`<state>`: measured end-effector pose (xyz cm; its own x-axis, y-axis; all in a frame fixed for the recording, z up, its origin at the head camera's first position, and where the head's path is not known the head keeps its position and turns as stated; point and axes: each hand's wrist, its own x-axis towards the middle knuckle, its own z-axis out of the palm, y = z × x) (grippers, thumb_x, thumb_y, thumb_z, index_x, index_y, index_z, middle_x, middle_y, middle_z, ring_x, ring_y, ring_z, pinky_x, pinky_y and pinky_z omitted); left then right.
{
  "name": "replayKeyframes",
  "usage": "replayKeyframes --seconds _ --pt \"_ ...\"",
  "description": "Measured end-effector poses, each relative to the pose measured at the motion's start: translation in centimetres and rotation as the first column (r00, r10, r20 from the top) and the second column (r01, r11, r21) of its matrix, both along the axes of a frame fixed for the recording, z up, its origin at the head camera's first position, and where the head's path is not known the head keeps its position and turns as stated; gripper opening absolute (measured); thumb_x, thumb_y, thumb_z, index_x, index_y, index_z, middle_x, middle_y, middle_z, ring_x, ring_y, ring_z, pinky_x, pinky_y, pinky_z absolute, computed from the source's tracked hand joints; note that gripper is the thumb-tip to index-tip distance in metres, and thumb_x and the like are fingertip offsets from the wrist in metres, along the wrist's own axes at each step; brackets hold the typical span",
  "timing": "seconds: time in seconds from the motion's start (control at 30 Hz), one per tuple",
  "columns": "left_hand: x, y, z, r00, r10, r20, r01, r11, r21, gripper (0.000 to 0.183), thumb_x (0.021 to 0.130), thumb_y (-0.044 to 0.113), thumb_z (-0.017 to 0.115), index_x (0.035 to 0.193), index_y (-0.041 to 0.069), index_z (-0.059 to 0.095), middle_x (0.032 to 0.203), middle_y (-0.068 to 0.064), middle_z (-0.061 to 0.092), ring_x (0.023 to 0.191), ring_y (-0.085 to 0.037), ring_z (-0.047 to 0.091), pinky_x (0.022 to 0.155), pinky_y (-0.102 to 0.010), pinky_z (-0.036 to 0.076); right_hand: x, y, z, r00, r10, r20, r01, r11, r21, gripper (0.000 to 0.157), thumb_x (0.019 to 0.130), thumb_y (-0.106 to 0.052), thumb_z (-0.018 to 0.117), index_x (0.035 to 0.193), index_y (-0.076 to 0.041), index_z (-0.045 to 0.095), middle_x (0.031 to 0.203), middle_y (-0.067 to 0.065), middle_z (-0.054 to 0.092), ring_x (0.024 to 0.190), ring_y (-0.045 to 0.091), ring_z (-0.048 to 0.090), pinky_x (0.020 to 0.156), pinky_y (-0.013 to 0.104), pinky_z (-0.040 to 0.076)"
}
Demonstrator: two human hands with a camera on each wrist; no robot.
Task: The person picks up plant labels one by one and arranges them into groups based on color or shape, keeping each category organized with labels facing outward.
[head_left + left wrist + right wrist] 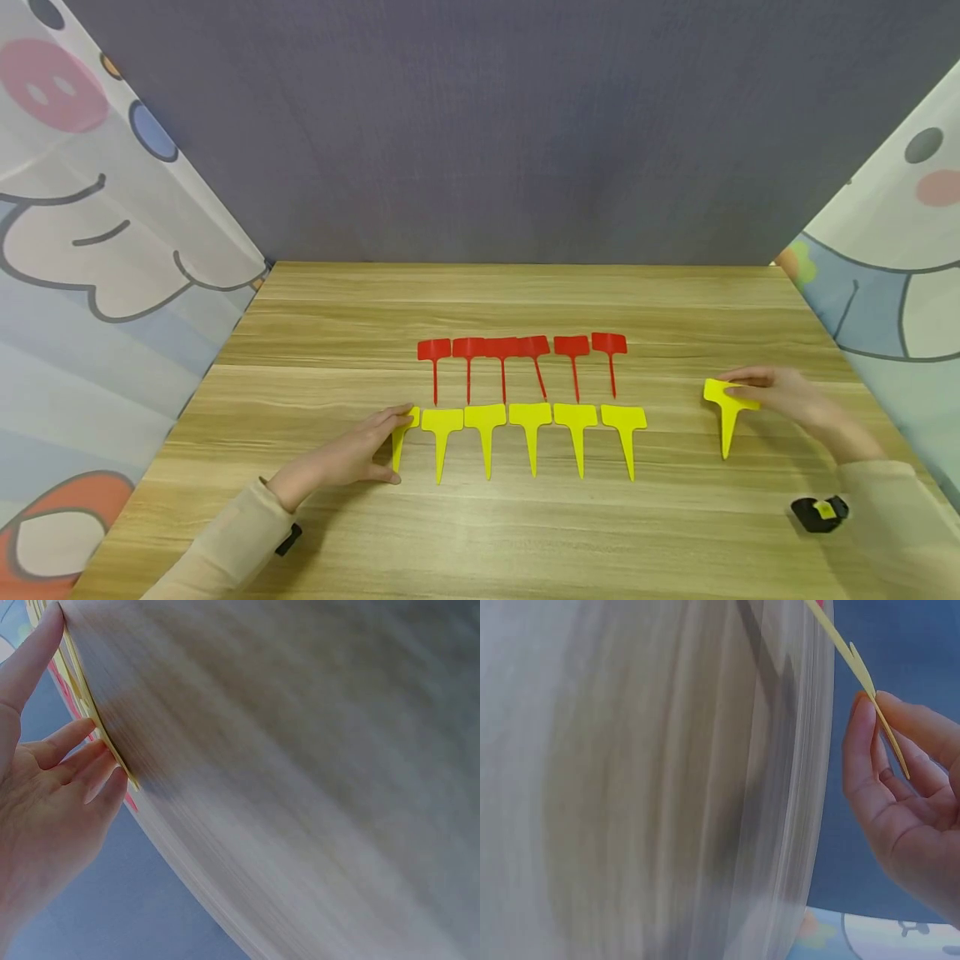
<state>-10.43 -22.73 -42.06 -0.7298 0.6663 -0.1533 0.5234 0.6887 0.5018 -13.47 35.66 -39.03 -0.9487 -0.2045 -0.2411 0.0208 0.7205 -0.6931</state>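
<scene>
My right hand [787, 400] pinches a yellow T-shaped plant label [727, 412] between thumb and fingertips, its pointed stem hanging down at the right of the table. The right wrist view shows this label [862, 675] edge-on, held above the wood. At the left end of a row of yellow plant labels [530, 417], my left hand [356, 450] rests on the leftmost yellow label [400, 442], covering part of it. In the left wrist view its fingers [75, 739] are spread and fairly straight along the label's edge. Each label in the row lies flat, stem toward me.
Behind the yellow row lies a row of red plant labels [502, 347], several overlapping at their heads. They lie on a wood-grain table [480, 533] with a dark grey panel [480, 133] at its back. Cartoon-printed curtains [82, 250] flank both sides. Black wrist devices [819, 514] sit by the sleeves.
</scene>
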Motion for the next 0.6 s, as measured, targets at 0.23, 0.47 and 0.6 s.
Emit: replayKeyframes --seconds 0.23,0.47,0.6 --pt "0.0 -0.1 -0.1 1.000 0.004 0.011 -0.004 1.000 0.005 0.075 0.072 0.028 0.072 0.131 -0.001 0.035 0.142 -0.015 0.023 0.127 -0.033 0.025 0.100 -0.047 0.027 -0.1 -1.0 0.1 0.998 0.057 -0.008 -0.058 0.997 -0.043 0.042 0.086 -0.019 0.057 0.113 0.012 0.052 0.107 0.021 0.059 0.082 -0.013 0.048 0.063 0.024 0.048" --pt "-0.1 -0.2 -0.3 1.000 0.001 0.008 -0.001 1.000 0.004 0.075 0.073 0.029 0.071 0.132 -0.001 0.035 0.143 -0.014 0.023 0.127 -0.032 0.025 0.100 -0.047 0.027 -0.3 -2.1 0.0 0.997 0.081 0.006 -0.081 0.997 -0.008 0.039 0.087 -0.020 0.057 0.113 0.008 0.055 0.107 0.018 0.060 0.081 -0.009 0.050 0.063 0.024 0.047" --pt "-0.1 -0.2 -0.3 1.000 -0.003 0.005 0.003 1.000 0.006 0.075 0.073 0.029 0.071 0.132 -0.001 0.035 0.142 -0.014 0.023 0.127 -0.032 0.025 0.100 -0.047 0.028 -0.4 -2.6 -0.1 0.995 0.094 0.014 -0.094 0.996 0.006 0.038 0.087 -0.021 0.056 0.113 0.007 0.056 0.111 0.025 0.056 0.081 -0.009 0.049 0.063 0.024 0.046"
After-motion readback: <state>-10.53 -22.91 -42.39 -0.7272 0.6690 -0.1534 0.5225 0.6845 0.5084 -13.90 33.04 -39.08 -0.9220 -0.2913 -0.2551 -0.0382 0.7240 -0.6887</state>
